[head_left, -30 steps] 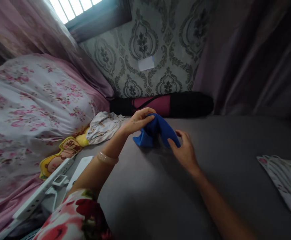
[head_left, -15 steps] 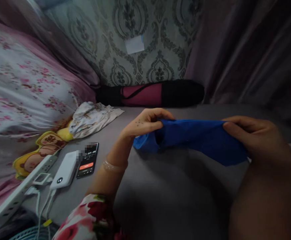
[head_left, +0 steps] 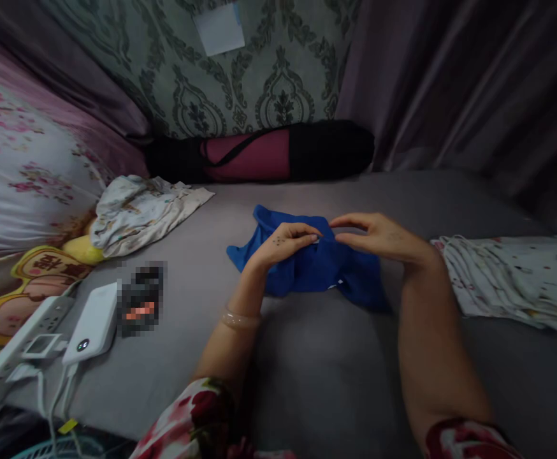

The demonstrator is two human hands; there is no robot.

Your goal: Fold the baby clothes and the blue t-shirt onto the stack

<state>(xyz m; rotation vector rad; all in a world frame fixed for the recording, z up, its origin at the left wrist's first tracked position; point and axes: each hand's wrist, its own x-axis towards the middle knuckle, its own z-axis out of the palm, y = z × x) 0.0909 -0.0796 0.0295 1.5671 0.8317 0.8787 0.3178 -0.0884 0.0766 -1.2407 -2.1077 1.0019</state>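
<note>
- Floral sleeves and a basket are cut off below.
- The power strip runs out at left; beside the power bank, the phone is pixelated.
- The left hand pinches the blue cloth, covering part of it. Half a second ago the cloth was stretched between both hands; now it lies crumpled on the bed.
- The right hand has come in close to the left, fingertips at the cloth; whether they grip, I cannot tell.
- The folded stack, barely visible before, shows at right, its end cut off.
</note>
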